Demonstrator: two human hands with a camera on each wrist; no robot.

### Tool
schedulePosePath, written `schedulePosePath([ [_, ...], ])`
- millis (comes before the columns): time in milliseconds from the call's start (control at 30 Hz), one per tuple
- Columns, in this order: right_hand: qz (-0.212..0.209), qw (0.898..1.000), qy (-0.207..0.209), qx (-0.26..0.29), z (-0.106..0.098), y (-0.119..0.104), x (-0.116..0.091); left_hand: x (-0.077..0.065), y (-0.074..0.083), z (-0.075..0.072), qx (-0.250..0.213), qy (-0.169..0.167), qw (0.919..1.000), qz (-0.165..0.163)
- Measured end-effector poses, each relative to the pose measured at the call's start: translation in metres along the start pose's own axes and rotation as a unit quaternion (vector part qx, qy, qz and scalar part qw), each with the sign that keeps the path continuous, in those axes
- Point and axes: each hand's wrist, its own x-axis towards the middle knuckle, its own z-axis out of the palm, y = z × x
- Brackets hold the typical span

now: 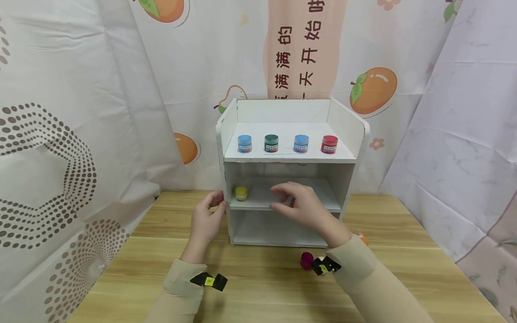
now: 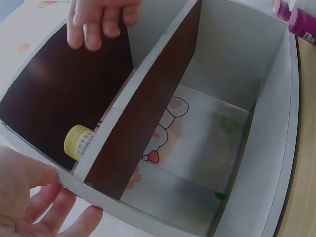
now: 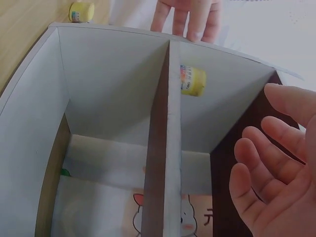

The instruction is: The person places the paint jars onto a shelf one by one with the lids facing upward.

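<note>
Loosely curved, the fingers of the right hand (image 1: 304, 205) are grasping nothing, hovering right of centre in the head view before the middle shelf (image 1: 260, 183); the left hand (image 1: 206, 220), left of centre, is touching the side panel (image 1: 231, 226) with relaxed fingers. Between them, a yellow paint jar (image 1: 241, 194) is standing at that shelf's left end. Above, a light blue jar (image 1: 244, 144), a dark green jar (image 1: 271, 143), a second light blue jar (image 1: 301, 144) and a red jar (image 1: 329, 145) are forming a spaced row on the top board (image 1: 282, 128). Shelving therefore appears to be partly done, with five jars looking placed; a magenta jar (image 1: 306, 260) and an orange jar (image 1: 361, 238) are sitting on the wooden table (image 1: 258, 291) at lower right, and another yellow jar (image 3: 81, 12) is sitting at the right wrist view's upper left, all seemingly remaining.
</note>
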Motion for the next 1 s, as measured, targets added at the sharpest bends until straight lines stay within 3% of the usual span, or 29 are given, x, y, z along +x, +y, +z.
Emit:
schedulePosePath([
  [200, 0.003, 1.000, -0.014, -0.004, -0.013, 0.005, -0.022, 0.000, 0.000, 0.000, 0.001, 0.002, 1.0000, -0.004],
  [500, 0.043, 0.996, -0.069, -0.023, -0.026, 0.017, -0.055, -0.001, 0.000, 0.000, 0.014, -0.002, 0.9999, -0.003],
  [1000, 0.098, 0.987, -0.117, -0.044, -0.026, 0.040, -0.095, -0.001, 0.000, 0.001, 0.013, 0.005, 0.9999, 0.001],
])
